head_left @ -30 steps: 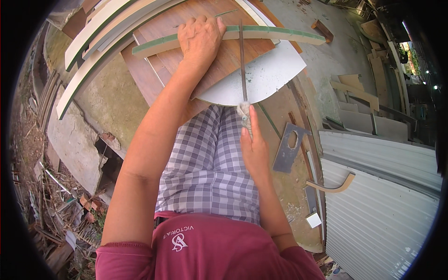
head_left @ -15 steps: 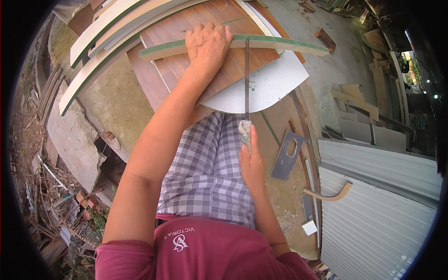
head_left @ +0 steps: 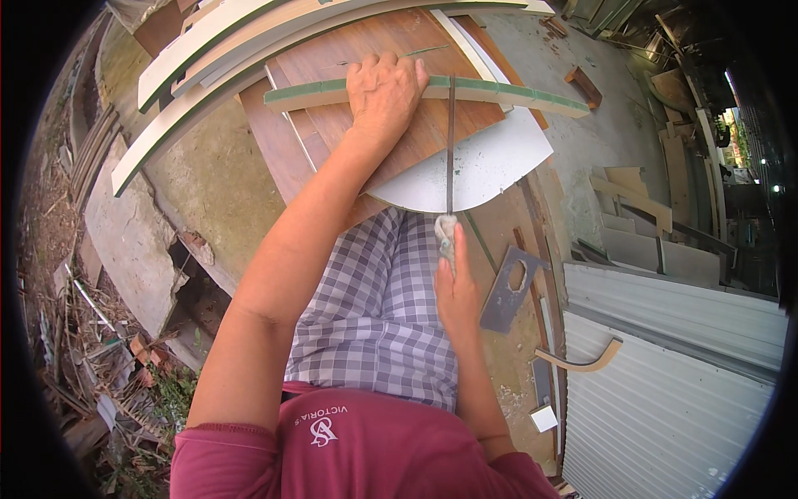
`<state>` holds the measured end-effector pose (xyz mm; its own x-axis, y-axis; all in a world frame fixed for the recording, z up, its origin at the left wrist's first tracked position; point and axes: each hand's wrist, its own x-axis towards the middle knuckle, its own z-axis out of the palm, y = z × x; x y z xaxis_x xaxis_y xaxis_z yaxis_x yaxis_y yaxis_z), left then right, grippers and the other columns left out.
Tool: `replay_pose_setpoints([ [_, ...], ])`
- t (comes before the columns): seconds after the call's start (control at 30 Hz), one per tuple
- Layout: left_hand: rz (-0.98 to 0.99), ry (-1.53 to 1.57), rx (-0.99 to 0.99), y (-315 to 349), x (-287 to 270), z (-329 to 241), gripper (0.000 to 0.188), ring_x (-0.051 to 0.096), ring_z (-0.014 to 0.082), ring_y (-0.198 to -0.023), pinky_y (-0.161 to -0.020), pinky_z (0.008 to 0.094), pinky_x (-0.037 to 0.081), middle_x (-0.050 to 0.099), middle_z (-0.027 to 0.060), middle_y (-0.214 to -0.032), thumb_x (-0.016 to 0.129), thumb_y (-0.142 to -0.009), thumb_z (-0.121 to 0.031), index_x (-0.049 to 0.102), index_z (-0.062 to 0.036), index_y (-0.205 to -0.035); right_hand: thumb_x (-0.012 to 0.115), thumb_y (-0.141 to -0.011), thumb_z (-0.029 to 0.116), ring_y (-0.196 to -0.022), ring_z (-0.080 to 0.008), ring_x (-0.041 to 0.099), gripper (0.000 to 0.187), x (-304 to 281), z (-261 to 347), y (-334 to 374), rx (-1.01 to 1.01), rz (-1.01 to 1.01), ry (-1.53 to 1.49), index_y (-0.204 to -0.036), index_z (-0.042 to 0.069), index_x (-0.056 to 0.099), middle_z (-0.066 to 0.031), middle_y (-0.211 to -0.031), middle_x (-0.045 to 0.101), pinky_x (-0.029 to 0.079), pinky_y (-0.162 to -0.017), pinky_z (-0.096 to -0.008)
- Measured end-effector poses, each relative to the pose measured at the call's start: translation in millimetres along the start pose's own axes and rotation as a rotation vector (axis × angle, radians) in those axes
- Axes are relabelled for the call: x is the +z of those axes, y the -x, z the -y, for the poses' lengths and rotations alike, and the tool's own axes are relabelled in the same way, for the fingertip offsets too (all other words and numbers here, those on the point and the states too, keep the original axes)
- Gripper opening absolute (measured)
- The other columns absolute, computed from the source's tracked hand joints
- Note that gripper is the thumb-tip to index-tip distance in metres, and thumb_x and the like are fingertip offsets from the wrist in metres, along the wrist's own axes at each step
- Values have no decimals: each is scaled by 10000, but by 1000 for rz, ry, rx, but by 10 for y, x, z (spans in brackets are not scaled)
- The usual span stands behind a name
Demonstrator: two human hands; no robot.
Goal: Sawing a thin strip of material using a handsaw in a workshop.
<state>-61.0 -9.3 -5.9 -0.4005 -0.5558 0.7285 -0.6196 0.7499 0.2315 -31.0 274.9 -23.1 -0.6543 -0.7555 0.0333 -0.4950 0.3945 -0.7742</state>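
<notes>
My left hand (head_left: pixel 384 93) is closed over a long, slightly curved strip (head_left: pixel 486 91) with a green, notched edge, pressing it onto brown wood-grain boards (head_left: pixel 440 125). In my right hand (head_left: pixel 455 287) is the cloth-wrapped handle of a long, thin metal tool that looks like a file (head_left: pixel 450 154). Its shaft points away from me, and its far end meets the strip to the right of my left hand. Beneath the shaft, a white round-edged board (head_left: pixel 490 162) carries scattered dark green crumbs.
Curved pale strips (head_left: pixel 224 46) lie at the far left. A grey plate with an oval hole (head_left: pixel 511 291) is right of my legs, near a small curved wooden piece (head_left: pixel 582 362) and white corrugated sheeting (head_left: pixel 657 391). Broken concrete (head_left: pixel 137 249) and debris (head_left: pixel 75 358) lie left.
The whole view has shifted slightly, with the boards and strip now a little lower and further right. My right hand and the tool sit slightly closer to the strip. Both grips stay the same.
</notes>
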Motion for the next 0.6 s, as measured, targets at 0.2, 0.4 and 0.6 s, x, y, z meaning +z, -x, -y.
replay_pose_setpoints([
  [0.2,32,-13,-8,31,15,12,232,621,261,-734,-668,407,431,652,66,-747,591,-886,-270,696,-107,-758,447,-1005,202,-1075,-458,604,534,-55,236,-387,76,21,-114,-1517,194,294,-253,-1289,575,507,-852,-480],
  [0.4,3,16,5,21,43,-21,224,616,257,-726,-660,403,429,646,60,-740,597,-881,-266,693,-108,-754,434,-1007,206,-1049,-471,602,539,-101,428,-710,147,58,-41,-1521,214,274,-261,-1296,562,504,-840,-497],
  [0.6,38,11,-12,4,-2,-5,254,621,268,-738,-663,412,435,650,67,-747,586,-896,-281,689,-102,-748,449,-1009,194,-1061,-435,626,546,-13,2,127,-17,2,14,-1524,216,271,-251,-1317,557,518,-854,-468],
])
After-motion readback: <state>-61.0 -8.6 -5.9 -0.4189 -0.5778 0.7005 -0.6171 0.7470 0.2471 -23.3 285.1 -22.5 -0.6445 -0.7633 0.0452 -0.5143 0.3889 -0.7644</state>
